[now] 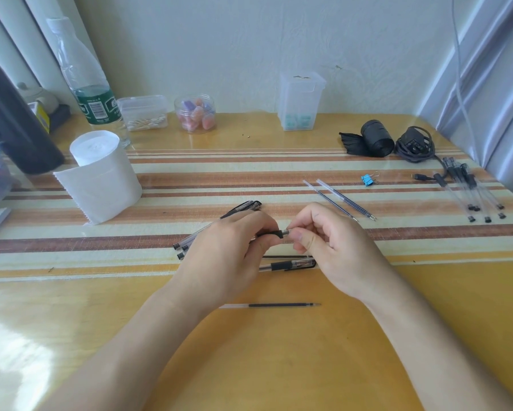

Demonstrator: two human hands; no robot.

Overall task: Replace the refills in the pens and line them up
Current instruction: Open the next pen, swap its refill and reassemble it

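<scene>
black-grip pen (271, 233), left hand (225, 256) curled round barrel, right hand (332, 247) pinched on tip

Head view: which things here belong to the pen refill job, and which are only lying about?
Job: held pen, in left hand and right hand; pen pile; near pen; near refill; two refills; far pens.
Lying about: bottle; tissue roll; jar; binder clip; bag roll; cable.

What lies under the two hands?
A capped pen and a thin dark rod show between the left hand and right hand, ends covered; a pen bundle runs under the left hand, its middle hidden.
</scene>
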